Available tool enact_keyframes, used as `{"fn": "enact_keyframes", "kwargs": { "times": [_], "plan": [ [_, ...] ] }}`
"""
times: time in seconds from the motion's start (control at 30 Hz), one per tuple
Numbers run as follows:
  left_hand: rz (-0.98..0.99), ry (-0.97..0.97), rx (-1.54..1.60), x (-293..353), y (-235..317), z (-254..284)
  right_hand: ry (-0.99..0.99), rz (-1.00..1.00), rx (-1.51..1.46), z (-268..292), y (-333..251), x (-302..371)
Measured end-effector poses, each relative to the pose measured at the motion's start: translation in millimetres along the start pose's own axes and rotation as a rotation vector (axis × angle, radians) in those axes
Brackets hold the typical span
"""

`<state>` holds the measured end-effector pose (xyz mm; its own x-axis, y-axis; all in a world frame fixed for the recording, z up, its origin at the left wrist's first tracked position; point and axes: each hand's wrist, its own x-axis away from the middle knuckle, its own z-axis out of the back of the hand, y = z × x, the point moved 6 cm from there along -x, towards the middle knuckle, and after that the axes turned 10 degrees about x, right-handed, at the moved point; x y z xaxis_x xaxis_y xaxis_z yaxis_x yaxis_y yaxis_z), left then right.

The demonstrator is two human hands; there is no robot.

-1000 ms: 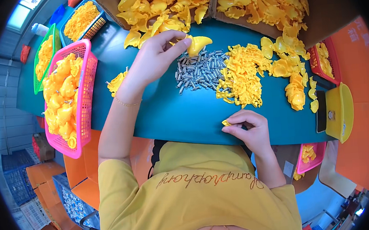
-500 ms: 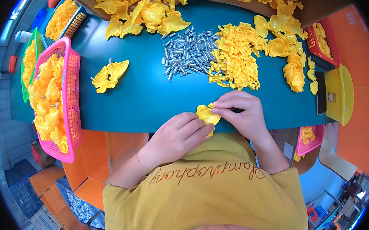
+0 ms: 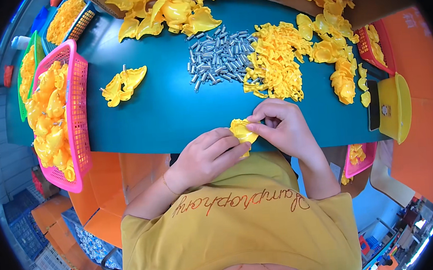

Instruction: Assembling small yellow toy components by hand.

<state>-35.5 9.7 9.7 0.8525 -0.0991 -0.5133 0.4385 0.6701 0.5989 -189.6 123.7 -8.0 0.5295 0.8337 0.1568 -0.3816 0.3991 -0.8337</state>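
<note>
Between my two hands, just over the front edge of the table, is a curved yellow plastic shell (image 3: 241, 130). My left hand (image 3: 209, 154) is closed round its left and lower side. The thumb and forefinger of my right hand (image 3: 281, 125) pinch at its upper right rim; whether they also hold a small part there is hidden. Beyond my hands lies a heap of small metal cylinders (image 3: 218, 57). Against it on the right is a pile of small yellow plastic parts (image 3: 277, 63). A pair of yellow shells (image 3: 124, 86) with metal pins rests on the table to the left.
A pink basket (image 3: 80, 109) of yellow pieces stands at the left table edge, with green and blue baskets behind. Cardboard boxes (image 3: 287, 2) of yellow shells line the far side. More shells (image 3: 343, 81), a red basket (image 3: 391, 47) and a yellow bin (image 3: 400, 107) are at right.
The view has shifted slightly. My right hand has turned a little at the shell's upper rim, while my left hand keeps its hold.
</note>
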Motion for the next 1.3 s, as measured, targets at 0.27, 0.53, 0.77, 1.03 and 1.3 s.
{"fn": "enact_keyframes", "kwargs": {
  "times": [0.27, 0.53, 0.77, 1.03, 1.3],
  "plan": [
    [-0.006, 0.002, 0.002, 2.6, -1.8, -1.3, 0.116, 0.355, 0.376, 9.6, -26.6, 20.3],
    [-0.004, -0.003, 0.016, 3.3, -2.5, -2.5, 0.051, 0.271, 0.74, -10.2, -31.1, 45.1],
    [0.012, 0.017, 0.013, 2.0, -1.8, -1.7, 0.116, 0.336, 0.638, -2.5, -30.1, 40.9],
    [0.023, 0.01, 0.028, 1.7, -2.5, -1.3, 0.098, 0.313, 0.708, -3.2, -34.7, 38.3],
    [0.028, 0.064, 0.007, 5.0, -0.7, -1.8, 0.207, 0.358, 0.543, 29.3, -59.8, -25.4]
  ]
}}
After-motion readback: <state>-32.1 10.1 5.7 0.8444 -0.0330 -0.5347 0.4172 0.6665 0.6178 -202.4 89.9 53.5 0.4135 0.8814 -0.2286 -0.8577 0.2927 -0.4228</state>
